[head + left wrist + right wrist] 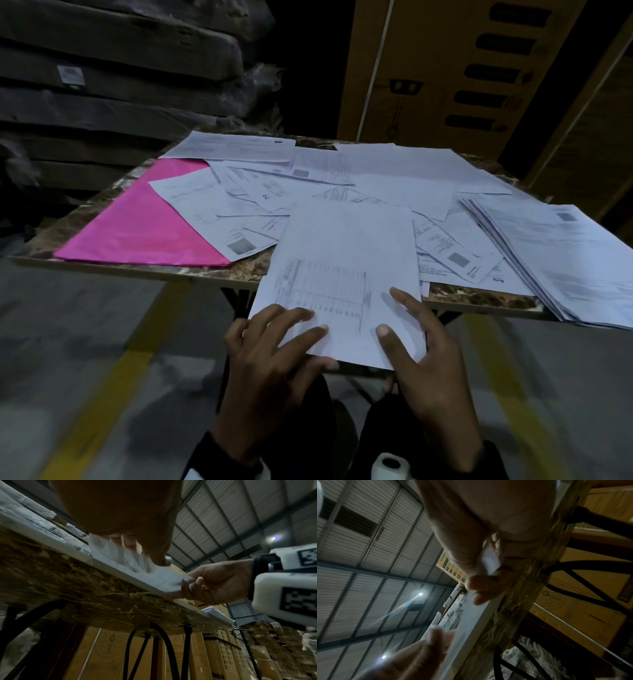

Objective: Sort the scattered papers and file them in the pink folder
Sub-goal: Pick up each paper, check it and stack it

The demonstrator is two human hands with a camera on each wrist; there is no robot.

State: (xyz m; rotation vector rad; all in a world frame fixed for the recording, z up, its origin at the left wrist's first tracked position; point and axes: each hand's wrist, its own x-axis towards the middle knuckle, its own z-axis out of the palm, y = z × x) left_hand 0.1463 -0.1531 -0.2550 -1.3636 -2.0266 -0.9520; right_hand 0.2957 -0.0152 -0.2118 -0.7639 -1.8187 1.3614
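So the tabletop (113,202) is a brown marble-look slab on black legs, in what looks like a dim warehouse: wrapped stacks behind on the left, big cardboard boxes (455,68) behind on the right, a yellow line on the grey floor. The pink folder (137,222) lies flat at the left edge, loose papers (342,178) overlapping its right side and spreading to the far edge, with a thicker pile (565,253) hanging off the right corner. Both hands pinch one sheet (342,260) sticking out over the near edge: left hand (274,363) and right hand (435,370), thumbs on top. The wrist views add the table's underside, fingers under the sheet, and a corrugated roof (223,507) with lights.
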